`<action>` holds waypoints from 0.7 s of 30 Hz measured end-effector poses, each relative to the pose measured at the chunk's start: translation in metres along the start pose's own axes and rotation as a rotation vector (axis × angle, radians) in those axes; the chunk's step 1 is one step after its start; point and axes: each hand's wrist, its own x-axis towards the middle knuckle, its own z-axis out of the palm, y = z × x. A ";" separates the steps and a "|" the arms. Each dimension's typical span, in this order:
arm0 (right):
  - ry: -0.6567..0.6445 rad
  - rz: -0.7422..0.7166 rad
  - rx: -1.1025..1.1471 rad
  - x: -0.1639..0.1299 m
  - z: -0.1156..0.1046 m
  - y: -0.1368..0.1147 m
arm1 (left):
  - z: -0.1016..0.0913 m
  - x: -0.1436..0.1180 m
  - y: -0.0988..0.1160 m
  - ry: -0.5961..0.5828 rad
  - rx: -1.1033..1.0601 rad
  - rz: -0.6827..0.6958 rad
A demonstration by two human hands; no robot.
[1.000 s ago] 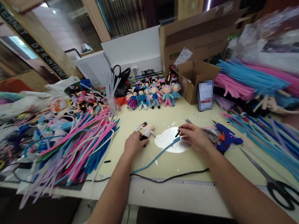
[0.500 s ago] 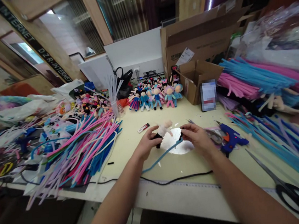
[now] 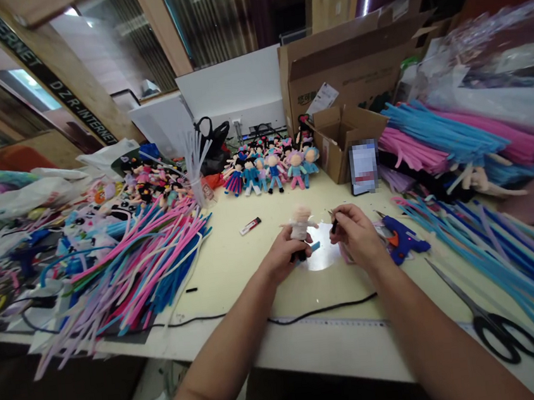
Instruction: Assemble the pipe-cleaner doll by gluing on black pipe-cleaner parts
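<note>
The small fuzzy doll (image 3: 300, 223), beige-headed, white-bodied, is held upright by the left hand (image 3: 287, 250), inward of the cream tabletop (image 3: 236, 270)'s front edge; likely light, soft, best gripped at its torso. The right hand (image 3: 353, 230) pinches a short black piece (image 3: 333, 226).

At ten o'clock, a long black slanting strip (image 3: 44, 74) reads "INTERNET DZR-INTERNET"; at one o'clock, a large brown cardboard box (image 3: 353, 67) shows "您可", its remaining print illegible.
</note>
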 end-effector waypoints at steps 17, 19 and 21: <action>-0.207 -0.013 -0.508 -0.009 0.004 0.023 | -0.012 0.001 -0.021 0.064 0.050 -0.038; -0.214 -0.014 -0.484 -0.010 0.007 0.022 | -0.012 0.001 -0.021 0.077 0.065 -0.044; -0.211 -0.006 -0.465 -0.009 0.009 0.021 | -0.012 0.001 -0.020 0.090 0.088 -0.040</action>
